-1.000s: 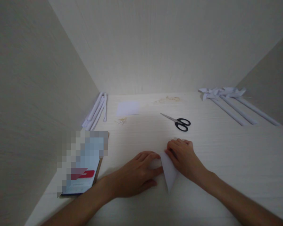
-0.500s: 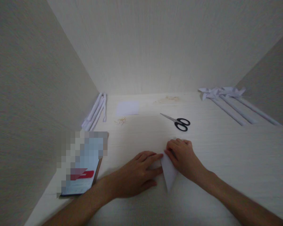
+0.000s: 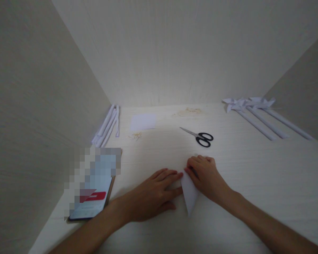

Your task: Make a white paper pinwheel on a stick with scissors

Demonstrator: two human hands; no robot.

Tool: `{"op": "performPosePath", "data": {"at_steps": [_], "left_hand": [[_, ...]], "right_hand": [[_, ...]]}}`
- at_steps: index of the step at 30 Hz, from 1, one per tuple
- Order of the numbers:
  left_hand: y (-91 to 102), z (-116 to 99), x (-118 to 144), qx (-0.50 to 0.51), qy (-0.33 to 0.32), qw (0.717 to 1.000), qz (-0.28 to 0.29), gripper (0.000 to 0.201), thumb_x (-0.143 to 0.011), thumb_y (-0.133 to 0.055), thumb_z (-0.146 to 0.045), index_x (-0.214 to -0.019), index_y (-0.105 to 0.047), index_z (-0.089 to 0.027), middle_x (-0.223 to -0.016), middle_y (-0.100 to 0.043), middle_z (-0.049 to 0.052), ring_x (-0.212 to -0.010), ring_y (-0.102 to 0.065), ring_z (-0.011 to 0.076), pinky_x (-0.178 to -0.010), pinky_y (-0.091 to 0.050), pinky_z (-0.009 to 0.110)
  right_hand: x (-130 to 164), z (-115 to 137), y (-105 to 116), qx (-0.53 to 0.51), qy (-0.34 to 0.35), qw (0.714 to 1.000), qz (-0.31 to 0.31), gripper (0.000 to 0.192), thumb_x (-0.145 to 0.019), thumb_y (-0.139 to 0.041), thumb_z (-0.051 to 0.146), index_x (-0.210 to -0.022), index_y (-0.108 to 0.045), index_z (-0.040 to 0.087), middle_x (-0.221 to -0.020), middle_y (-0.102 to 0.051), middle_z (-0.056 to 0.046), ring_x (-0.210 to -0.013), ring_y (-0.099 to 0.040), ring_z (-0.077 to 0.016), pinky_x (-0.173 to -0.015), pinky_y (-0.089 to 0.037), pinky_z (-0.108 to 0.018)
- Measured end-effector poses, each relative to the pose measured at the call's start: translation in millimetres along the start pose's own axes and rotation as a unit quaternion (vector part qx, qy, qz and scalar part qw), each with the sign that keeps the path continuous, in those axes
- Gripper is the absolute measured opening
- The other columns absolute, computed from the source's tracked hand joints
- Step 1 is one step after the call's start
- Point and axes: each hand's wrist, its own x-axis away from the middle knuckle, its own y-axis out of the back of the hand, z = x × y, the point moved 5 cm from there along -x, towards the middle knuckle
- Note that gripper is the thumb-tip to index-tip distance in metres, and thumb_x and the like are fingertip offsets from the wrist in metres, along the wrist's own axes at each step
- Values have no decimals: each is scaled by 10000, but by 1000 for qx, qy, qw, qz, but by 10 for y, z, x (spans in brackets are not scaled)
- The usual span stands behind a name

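A white piece of paper (image 3: 190, 197), folded to a triangle with one point toward me, lies on the table between my hands. My right hand (image 3: 204, 175) has its fingers curled and closed on the paper's upper right part, hiding that edge. Flat on the table, my left hand (image 3: 157, 194) has its fingers stretched out, with the fingertips against the paper's left edge. Beyond my right hand lie black-handled scissors (image 3: 198, 136), blades pointing to the upper left.
At left lies a phone (image 3: 94, 208), partly blurred. Behind it are several rolled paper sticks (image 3: 106, 127). A flat white sheet (image 3: 143, 122) and small yellowish bits (image 3: 136, 135) lie toward the back. Paper pinwheels on sticks (image 3: 257, 121) rest at back right. Walls enclose the table.
Almost nothing differs. My left fingers have shifted very slightly; the right hand still grips the paper, and the paper stays in place.
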Motion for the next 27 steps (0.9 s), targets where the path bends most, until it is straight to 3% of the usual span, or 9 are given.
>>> {"op": "performPosePath", "data": {"at_steps": [8,14,19,23,27], "left_hand": [[-36,54,8,27,32,999,11,474,-825,-427,-326,-1243,-342,-119,-1352,-342,94,-1267,-242,154,-1048,-198,320],[-59,50,3,5,10,1000,25,457,-865,-332,-313,-1295,-281,-169,-1370,-318,50,-1276,-215,134,-1060,-142,325],[-48,32,1,6,14,1000,10,418,-878,-290,-307,-1277,-323,-185,-1354,-348,44,-1260,-255,132,-1055,-163,322],[-52,11,-6,-7,14,1000,4,421,-882,-277,-306,-1282,-317,-182,-1344,-364,52,-1259,-259,147,-1052,-168,343],[-58,0,-9,-17,20,1000,-2,427,-881,-285,-301,-1283,-312,-162,-1338,-372,60,-1257,-263,153,-1052,-168,347]], "right_hand": [[3,2,-3,-12,6,1000,-2,147,-801,-430,169,-675,-505,170,-706,-588,-28,-721,-506,-187,-687,-273,-337],[7,-80,54,-69,0,996,-49,84,-789,-488,207,-728,-537,177,-756,-597,-18,-777,-532,-180,-759,-297,-376],[104,27,256,-96,128,981,-107,125,-824,-465,210,-803,-586,193,-817,-634,-17,-816,-562,-150,-901,-266,-434],[316,167,225,-52,261,961,-73,201,-834,-449,243,-886,-622,155,-929,-656,-64,-894,-576,-166,-915,-371,-365],[495,103,102,-18,266,964,-6,337,-836,-444,288,-1118,-547,135,-1160,-566,-90,-1054,-521,-182,-918,-421,-334]]}}
